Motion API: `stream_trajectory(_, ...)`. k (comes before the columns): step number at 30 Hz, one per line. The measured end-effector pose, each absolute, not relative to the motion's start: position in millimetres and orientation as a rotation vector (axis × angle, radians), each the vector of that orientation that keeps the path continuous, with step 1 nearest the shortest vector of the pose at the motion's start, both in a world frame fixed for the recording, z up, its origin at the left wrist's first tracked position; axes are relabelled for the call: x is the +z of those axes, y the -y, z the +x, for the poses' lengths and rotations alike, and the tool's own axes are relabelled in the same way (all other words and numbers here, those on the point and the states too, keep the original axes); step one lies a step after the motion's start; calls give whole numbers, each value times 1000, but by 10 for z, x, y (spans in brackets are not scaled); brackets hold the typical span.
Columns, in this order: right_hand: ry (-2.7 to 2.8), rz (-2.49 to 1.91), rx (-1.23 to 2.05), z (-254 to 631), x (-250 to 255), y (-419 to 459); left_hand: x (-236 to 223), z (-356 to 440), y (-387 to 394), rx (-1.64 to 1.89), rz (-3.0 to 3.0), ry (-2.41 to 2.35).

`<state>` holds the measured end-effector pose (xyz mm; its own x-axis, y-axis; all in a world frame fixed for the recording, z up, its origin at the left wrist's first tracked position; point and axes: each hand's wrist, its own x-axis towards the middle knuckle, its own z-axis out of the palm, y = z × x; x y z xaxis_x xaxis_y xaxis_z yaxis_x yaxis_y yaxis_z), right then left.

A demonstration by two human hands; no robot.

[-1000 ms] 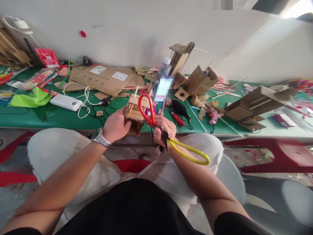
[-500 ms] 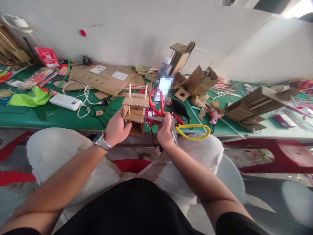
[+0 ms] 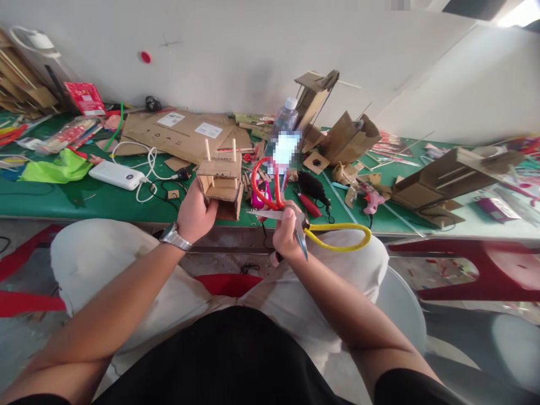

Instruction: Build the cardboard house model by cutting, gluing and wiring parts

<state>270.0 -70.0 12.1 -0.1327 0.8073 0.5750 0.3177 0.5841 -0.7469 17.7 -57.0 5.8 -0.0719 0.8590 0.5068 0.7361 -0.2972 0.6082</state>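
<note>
My left hand (image 3: 196,212) grips a small cardboard box model (image 3: 221,168) by its left side, thumb at its lower front. Two thin wooden sticks (image 3: 234,153) rise through its top. To the right, my right hand (image 3: 287,229) is closed around the middle of a pair of scissors (image 3: 298,218). The blades are spread, one pointing left toward the box model and one pointing down. One handle loop is red and stands up; the other is yellow and points right. Scissors and box model are apart. Both hands are above my lap at the table's front edge.
On the green table (image 3: 177,207) lie a white power bank (image 3: 117,175) with a cable, flat cardboard (image 3: 177,134), a black air blower (image 3: 313,188) and a pink glue gun (image 3: 373,203). A plastic bottle (image 3: 286,119) and a lit phone (image 3: 285,151) stand behind. Cardboard structures (image 3: 439,185) stand right.
My left hand has moved the box model left and slightly up, away from the scissors. The scissors have turned a little in my right hand, and their blades show more fully.
</note>
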Motion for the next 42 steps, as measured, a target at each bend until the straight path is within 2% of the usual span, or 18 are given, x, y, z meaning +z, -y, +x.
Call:
stream_trajectory(3, 1672, -916, 489, 2664, 178, 748, -5, 92, 514, 1269, 2002, -1780)
stream_trajectory(6, 1676, -920, 566, 2658, 161, 752, 9, 36, 568, 1291, 1988, -1759)
stream_trajectory(12, 1783, -874, 616, 2676, 122, 771, 217, 26, 887, 1774, 1984, -1543)
stream_trajectory(19, 1964, -768, 740, 2612, 156, 865, 255, 216, 1059, 1543, 1916, -1298)
stream_trajectory(30, 1977, -731, 1043, 2627, 281, 932, 328, 315, 1044, 1477, 1378, -1096)
stream_trajectory(37, 2077, -629, 1015, 2589, 290, 938, 365, 302, 1033, 1518, 1178, -1038)
stream_trajectory(42, 2092, -572, 1154, 2574, 222, 934, 361, 273, 1010, 1538, 1135, -965)
